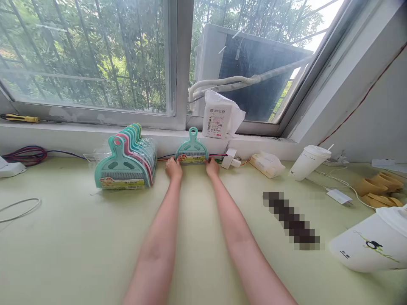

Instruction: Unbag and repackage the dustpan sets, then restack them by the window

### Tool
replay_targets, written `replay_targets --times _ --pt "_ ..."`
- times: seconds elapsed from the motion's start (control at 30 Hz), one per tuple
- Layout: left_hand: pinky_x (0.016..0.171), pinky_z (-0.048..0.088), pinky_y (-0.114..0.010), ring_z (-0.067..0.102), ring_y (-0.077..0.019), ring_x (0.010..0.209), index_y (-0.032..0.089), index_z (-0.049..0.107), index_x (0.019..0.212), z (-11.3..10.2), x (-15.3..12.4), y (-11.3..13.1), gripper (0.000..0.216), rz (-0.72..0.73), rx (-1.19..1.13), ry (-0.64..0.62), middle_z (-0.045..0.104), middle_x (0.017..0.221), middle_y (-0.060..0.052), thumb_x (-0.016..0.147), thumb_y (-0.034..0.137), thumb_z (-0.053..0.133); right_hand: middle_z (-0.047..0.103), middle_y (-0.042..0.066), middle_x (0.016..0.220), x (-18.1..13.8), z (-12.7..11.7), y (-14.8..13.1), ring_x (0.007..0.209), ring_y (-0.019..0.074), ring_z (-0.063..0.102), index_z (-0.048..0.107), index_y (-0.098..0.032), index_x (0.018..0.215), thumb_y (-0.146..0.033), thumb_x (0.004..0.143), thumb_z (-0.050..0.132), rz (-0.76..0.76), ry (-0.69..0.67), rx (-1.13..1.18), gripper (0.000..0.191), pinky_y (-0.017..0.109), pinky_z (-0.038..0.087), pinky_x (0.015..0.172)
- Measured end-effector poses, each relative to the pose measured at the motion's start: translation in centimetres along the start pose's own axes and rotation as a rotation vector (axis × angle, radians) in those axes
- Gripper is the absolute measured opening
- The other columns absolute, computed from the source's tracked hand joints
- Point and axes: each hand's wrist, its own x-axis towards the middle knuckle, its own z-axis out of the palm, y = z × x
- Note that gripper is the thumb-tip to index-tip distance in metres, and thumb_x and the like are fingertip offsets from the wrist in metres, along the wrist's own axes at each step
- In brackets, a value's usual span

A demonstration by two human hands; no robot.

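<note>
Head view: both bare arms reach straight out toward twelve o'clock across a pale green tabletop [79, 245]. The left hand [173, 168] and the right hand [212, 167] close on the two lower corners of a teal mini dustpan-and-brush set [192, 149], one hand at each end, fingers curled onto its edges. The set stands upright at the far edge of the table, leaning against the white window ledge [63, 135], handle loop up, with a yellow label strip along its base.

At about ten o'clock from the hands, a wrapped stack of the same dustpan sets [127, 163] in teal, pink and green stands near them, apart from the held one. Just behind the held set at one o'clock, a white plastic bag with a printed label [221, 116] sits on the ledge, and a white plug adapter [231, 159] lies just beside the right hand. Farther toward two o'clock are a tissue pack [267, 164] and a tilted white lidded cup with a straw [308, 162]. At four o'clock a large white cup [372, 243] lies near the table's edge. A yellow-handled screwdriver [20, 118] rests on the ledge at ten o'clock, well apart.
</note>
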Motion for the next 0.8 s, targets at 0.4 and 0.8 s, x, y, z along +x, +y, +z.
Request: replay_targets --times 0.4,0.8 --pt "0.093 0.040 -0.041 0.046 -0.0296 0.119 0.020 0.044 0.129 -1.4 -1.6 -0.2 0.053 0.030 0.091 -0.109 0.055 0.125 -0.015 0.079 0.026 0.063 0.065 0.008 0.113 -2.2 -1.2 0.5 0.108 0.0251 0.058 0.053 -0.021 0.114 -0.038 0.085 0.051 0.025 -0.032 0.037 0.034 0.038 0.039 0.092" --pt "0.091 0.040 -0.038 0.048 -0.0284 0.118 0.022 0.047 0.122 -1.9 -1.5 -0.4 0.052 -0.020 0.016 -0.121 0.056 0.124 -0.013 0.075 0.030 0.069 0.059 0.012 0.124 -3.7 -1.7 0.5 0.118 0.0273 0.051 0.039 -0.021 0.128 -0.044 0.079 0.059 -0.034 -0.048 0.079 0.057 0.044 0.031 0.101"
